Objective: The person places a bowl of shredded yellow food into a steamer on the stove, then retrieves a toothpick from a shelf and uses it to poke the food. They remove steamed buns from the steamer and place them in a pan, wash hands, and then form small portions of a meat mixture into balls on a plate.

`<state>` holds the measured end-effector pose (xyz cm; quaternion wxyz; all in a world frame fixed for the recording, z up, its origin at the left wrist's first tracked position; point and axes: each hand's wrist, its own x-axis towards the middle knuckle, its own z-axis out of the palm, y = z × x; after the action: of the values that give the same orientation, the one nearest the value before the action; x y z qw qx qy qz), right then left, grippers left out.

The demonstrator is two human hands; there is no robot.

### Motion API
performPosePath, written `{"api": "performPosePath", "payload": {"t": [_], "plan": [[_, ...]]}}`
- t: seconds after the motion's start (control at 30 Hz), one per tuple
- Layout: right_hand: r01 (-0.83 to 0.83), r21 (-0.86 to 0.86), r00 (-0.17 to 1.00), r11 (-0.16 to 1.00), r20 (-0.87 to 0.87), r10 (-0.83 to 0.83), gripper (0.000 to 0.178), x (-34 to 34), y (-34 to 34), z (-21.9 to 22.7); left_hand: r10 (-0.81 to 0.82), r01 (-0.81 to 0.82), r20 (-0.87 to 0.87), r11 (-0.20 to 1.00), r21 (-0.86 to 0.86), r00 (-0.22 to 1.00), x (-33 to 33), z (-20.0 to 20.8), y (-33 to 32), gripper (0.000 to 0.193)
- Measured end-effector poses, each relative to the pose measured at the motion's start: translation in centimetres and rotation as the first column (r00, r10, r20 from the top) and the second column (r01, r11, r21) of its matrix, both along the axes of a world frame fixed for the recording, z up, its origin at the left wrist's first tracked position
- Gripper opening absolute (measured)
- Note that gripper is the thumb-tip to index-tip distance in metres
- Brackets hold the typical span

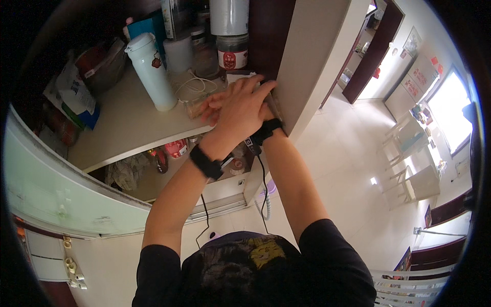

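Observation:
My arms cross at the wrists over a cabinet shelf (123, 125). My left hand (239, 110) lies over the right one, its fingers spread toward the side panel and a pale, flat item (238, 77). From beneath it show the blurred fingers of my right hand (210, 108), pointing left beside a small clear glass jar (194, 107). Whether they grip this jar cannot be made out; the right palm is hidden. A thin white cord (197, 79) curls just behind the jar. To the left stands a pale blue lidded flask (152, 71). Black bands with cables circle both wrists.
Jars and canisters, among them a red-labelled jar (232, 53), crowd the shelf's back. Bags (76, 89) fill its left side. A lower shelf holds a red package (175, 148). The beige side panel (317, 56) borders my right; beyond are white chairs (422, 184) on the tiled floor.

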<state>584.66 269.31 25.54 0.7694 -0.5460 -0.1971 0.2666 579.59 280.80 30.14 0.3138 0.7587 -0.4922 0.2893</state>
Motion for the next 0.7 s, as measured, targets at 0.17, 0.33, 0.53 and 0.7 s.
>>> {"api": "performPosePath", "payload": {"t": [0.17, 0.33, 0.53, 0.7], "plan": [[0.035, -0.005, 0.999, 0.999, -0.024, -0.035, 0.027, -0.6, 0.2, -0.1, 0.028, -0.027, -0.218, 1.0, 0.008, 0.975, 1.0, 0.1, -2.8, 0.044], [0.086, -0.015, 0.995, 0.996, -0.042, -0.086, 0.027, -0.3, 0.4, 0.0, -0.06, 0.074, -0.279, 0.997, 0.039, 0.958, 1.9, -0.3, -2.9, 0.029], [0.263, -0.048, 0.959, 0.964, -0.093, -0.267, 0.028, -0.5, 0.9, 0.0, -0.049, -0.015, -0.173, 0.937, -0.349, 0.984, 2.5, 0.0, -1.7, 0.011], [0.072, -0.023, 0.997, 0.997, -0.028, -0.073, 0.03, -0.2, 1.1, 0.8, 0.145, -0.359, -0.449, 0.824, -0.439, 0.882, 7.4, 1.1, 3.7, 0.012]]}}
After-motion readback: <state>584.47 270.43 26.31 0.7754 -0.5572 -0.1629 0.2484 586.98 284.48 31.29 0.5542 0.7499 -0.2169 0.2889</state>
